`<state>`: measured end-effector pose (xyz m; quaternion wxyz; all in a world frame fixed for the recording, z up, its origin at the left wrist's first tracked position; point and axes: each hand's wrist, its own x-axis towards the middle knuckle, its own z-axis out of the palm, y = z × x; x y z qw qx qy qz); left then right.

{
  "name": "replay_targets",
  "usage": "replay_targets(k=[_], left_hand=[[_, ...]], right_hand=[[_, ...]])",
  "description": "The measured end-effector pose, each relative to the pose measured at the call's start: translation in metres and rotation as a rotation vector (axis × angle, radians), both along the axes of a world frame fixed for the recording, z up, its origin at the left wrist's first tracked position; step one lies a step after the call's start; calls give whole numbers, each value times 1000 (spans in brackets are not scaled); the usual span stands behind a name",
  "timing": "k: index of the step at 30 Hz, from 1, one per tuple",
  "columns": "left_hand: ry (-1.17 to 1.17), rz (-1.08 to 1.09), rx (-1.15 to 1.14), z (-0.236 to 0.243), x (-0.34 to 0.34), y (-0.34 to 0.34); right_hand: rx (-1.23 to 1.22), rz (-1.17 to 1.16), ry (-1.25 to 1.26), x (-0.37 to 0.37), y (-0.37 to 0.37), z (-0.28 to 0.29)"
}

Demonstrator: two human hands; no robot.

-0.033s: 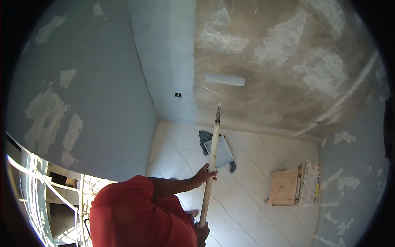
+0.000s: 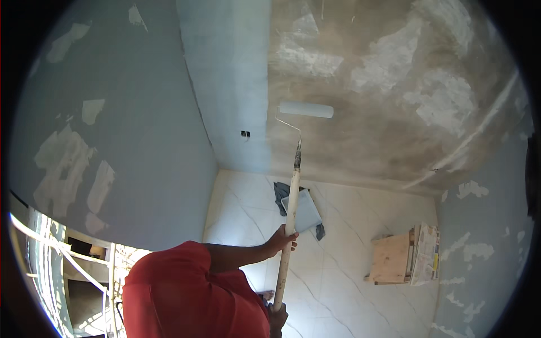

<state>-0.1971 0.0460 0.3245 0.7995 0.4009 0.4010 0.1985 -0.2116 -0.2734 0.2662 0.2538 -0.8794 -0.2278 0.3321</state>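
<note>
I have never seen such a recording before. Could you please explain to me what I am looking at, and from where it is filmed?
There is no machine here, only a person's two bare hands. The view comes from a fisheye camera worn on the head and looking down, so straight edges bend. The red shirt at the bottom is the wearer's own. The left hand grips a long pale pole; the right hand grips it lower down. At the far end is a pale paint roller, in front of a brown, patchy part of the wall; I cannot tell whether it touches. On the veined floor lie a pale tray with dark material around it and, farther right, a wooden object beside papers.
</note>
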Motion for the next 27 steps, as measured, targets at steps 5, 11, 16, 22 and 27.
replay_targets(k=[5, 11, 16, 22, 27], left_hand=[[97, 5, 110, -4, -37, 95], [-10, -1, 253, 6, -57, 175], [-101, 37, 250, 27, -65, 226], [-196, 86, 392, 80, -55, 259], [-317, 196, 455, 157, -33, 285]], right_hand=[[26, 29, -17, -36, 98, -26], [118, -14, -26, -56, 189, -10], [45, -12, -69, -65, 245, 11], [126, 187, -188, -57, 276, 8], [409, -54, 84, -23, 317, -13]])
